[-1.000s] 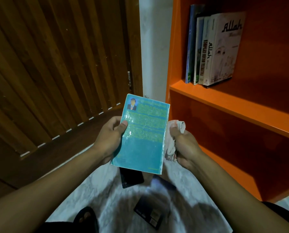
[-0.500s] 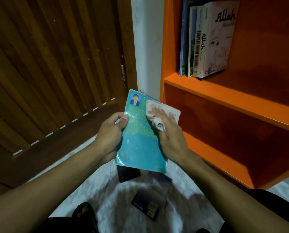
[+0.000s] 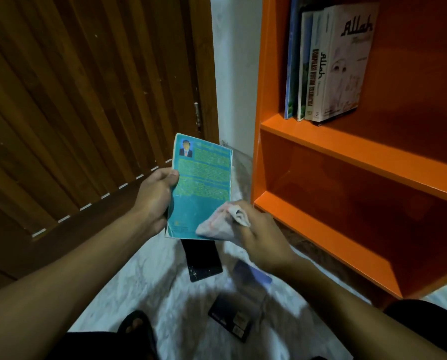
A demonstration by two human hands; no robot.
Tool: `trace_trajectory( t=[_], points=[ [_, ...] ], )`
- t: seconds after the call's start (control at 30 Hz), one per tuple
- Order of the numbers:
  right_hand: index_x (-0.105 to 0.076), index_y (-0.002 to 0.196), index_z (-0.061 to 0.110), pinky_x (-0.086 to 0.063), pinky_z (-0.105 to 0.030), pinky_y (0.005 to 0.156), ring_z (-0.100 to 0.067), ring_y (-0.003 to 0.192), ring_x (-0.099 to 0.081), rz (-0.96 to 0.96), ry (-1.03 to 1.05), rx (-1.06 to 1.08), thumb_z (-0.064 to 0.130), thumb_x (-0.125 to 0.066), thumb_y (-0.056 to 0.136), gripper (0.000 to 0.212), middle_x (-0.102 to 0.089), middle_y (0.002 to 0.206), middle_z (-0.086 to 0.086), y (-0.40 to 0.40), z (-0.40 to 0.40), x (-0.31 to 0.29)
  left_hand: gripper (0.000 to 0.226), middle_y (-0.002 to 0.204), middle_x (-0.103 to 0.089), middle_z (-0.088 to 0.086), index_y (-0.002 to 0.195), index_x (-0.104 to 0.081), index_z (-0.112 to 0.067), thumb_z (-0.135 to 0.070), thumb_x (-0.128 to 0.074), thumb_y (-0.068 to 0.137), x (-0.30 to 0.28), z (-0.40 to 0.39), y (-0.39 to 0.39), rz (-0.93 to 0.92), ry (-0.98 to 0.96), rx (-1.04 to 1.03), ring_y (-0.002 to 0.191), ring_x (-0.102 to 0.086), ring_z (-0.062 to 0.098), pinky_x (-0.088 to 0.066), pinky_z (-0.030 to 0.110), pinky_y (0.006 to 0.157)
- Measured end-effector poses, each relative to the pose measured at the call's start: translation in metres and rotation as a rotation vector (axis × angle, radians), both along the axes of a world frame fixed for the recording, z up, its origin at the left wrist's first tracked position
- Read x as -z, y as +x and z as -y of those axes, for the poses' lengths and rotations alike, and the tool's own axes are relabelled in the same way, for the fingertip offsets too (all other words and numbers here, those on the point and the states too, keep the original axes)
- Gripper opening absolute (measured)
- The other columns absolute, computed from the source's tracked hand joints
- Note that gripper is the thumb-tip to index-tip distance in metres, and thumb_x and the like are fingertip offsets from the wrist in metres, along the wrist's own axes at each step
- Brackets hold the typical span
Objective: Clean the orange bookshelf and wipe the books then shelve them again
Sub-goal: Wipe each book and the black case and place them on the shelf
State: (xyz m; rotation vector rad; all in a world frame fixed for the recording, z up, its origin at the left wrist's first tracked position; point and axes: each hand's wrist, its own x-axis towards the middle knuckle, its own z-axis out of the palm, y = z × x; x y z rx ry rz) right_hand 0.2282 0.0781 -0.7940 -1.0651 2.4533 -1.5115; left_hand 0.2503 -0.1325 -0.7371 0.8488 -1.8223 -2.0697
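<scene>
My left hand [image 3: 156, 201] grips a teal paperback [image 3: 200, 183] by its left edge, back cover facing me, tilted upright in front of me. My right hand [image 3: 262, 240] holds a crumpled white cloth [image 3: 218, 223] and presses it against the book's lower right corner. The orange bookshelf [image 3: 347, 149] stands to the right. Several books [image 3: 328, 66] stand upright at the left end of its upper shelf, the outermost white with black lettering. The lower shelf compartment holds nothing that I can see.
A brown slatted wooden door [image 3: 87, 100] fills the left. On the pale floor below my hands lie a black book [image 3: 204, 261], a blue book [image 3: 253, 275] and a dark book [image 3: 232, 318]. A dark sandal with my toes [image 3: 136, 323] shows at the bottom.
My right hand with the cloth has slid from the top of the teal cover down to its lower right corner. The left hand keeps its hold on the book.
</scene>
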Motion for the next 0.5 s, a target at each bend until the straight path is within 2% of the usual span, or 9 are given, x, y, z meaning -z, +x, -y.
trace_trajectory(
  t=[0.1, 0.17, 0.23, 0.33, 0.37, 0.4, 0.43, 0.47, 0.5],
  points=[
    [-0.061, 0.114, 0.021, -0.041, -0.026, 0.065, -0.008, 0.074, -0.058, 0.122, -0.178, 0.282, 0.036, -0.046, 0.103, 0.024, -0.067, 0.094, 0.002, -0.02, -0.002, -0.012, 0.018, 0.075, -0.073, 0.005, 0.092, -0.063, -0.013, -0.018, -0.05, 0.104, -0.001, -0.011, 0.006, 0.019, -0.036, 0.075, 0.058, -0.07, 0.016, -0.055, 0.026, 0.049],
    [-0.062, 0.111, 0.023, -0.046, -0.03, 0.068, -0.009, 0.079, -0.06, 0.162, -0.316, 0.426, 0.037, -0.045, 0.104, 0.023, -0.068, 0.096, 0.004, -0.034, -0.005, -0.02, 0.016, 0.077, -0.073, 0.007, 0.099, -0.063, -0.009, -0.018, -0.05, 0.104, -0.002, -0.022, 0.012, 0.038, -0.048, 0.157, 0.059, -0.07, 0.017, -0.055, 0.026, 0.05],
    [-0.063, 0.113, 0.024, -0.052, -0.03, 0.079, -0.005, 0.093, -0.064, 0.154, -0.407, 0.493, 0.037, -0.046, 0.104, 0.023, -0.069, 0.104, 0.011, -0.044, -0.006, -0.026, 0.017, 0.076, -0.074, 0.007, 0.106, -0.063, -0.006, -0.018, -0.051, 0.103, -0.002, -0.036, 0.018, 0.06, -0.026, 0.248, 0.06, -0.07, 0.019, -0.057, 0.027, 0.051],
    [-0.06, 0.126, 0.019, -0.043, -0.008, 0.087, 0.013, 0.106, -0.057, 0.103, -0.439, 0.466, 0.025, -0.051, 0.103, 0.025, -0.065, 0.114, 0.02, -0.041, -0.002, -0.032, 0.013, 0.073, -0.074, 0.009, 0.1, -0.062, -0.007, -0.016, -0.053, 0.102, -0.002, -0.059, 0.023, 0.101, 0.046, 0.345, 0.058, -0.07, 0.021, -0.056, 0.027, 0.05],
    [-0.056, 0.133, 0.02, -0.041, -0.01, 0.098, 0.013, 0.117, -0.052, 0.07, -0.378, 0.438, 0.018, -0.049, 0.104, 0.031, -0.061, 0.126, 0.017, -0.039, 0.001, -0.03, 0.012, 0.072, -0.073, 0.01, 0.099, -0.062, -0.008, -0.016, -0.054, 0.102, -0.001, -0.065, 0.023, 0.11, 0.072, 0.359, 0.058, -0.07, 0.021, -0.056, 0.027, 0.05],
    [-0.048, 0.142, 0.024, -0.035, -0.021, 0.113, 0.007, 0.133, -0.043, 0.022, -0.282, 0.401, 0.012, -0.045, 0.104, 0.04, -0.053, 0.142, 0.011, -0.034, 0.005, -0.026, 0.012, 0.072, -0.073, 0.01, 0.099, -0.063, -0.008, -0.016, -0.054, 0.102, 0.0, -0.071, 0.022, 0.116, 0.1, 0.363, 0.059, -0.071, 0.021, -0.056, 0.027, 0.05],
    [-0.039, 0.148, 0.029, -0.022, -0.033, 0.123, 0.001, 0.144, -0.029, -0.013, -0.195, 0.354, 0.007, -0.042, 0.103, 0.05, -0.041, 0.154, 0.009, -0.029, 0.009, -0.019, 0.012, 0.072, -0.074, 0.01, 0.1, -0.064, -0.009, -0.015, -0.054, 0.101, 0.001, -0.074, 0.021, 0.117, 0.123, 0.358, 0.06, -0.072, 0.02, -0.056, 0.027, 0.051],
    [-0.03, 0.152, 0.033, -0.013, -0.041, 0.125, -0.004, 0.149, -0.021, -0.015, -0.148, 0.303, 0.007, -0.04, 0.101, 0.058, -0.031, 0.16, 0.01, -0.023, 0.013, -0.013, 0.013, 0.072, -0.074, 0.009, 0.102, -0.065, -0.009, -0.015, -0.054, 0.101, 0.002, -0.075, 0.019, 0.116, 0.144, 0.345, 0.061, -0.072, 0.02, -0.057, 0.027, 0.053],
    [-0.026, 0.152, 0.038, -0.014, -0.048, 0.125, -0.009, 0.15, -0.021, 0.019, -0.147, 0.257, 0.011, -0.039, 0.1, 0.061, -0.028, 0.161, 0.01, -0.016, 0.016, -0.008, 0.013, 0.071, -0.075, 0.008, 0.103, -0.065, -0.009, -0.016, -0.054, 0.102, 0.002, -0.075, 0.017, 0.12, 0.166, 0.325, 0.061, -0.073, 0.018, -0.059, 0.028, 0.055]
  ],
)
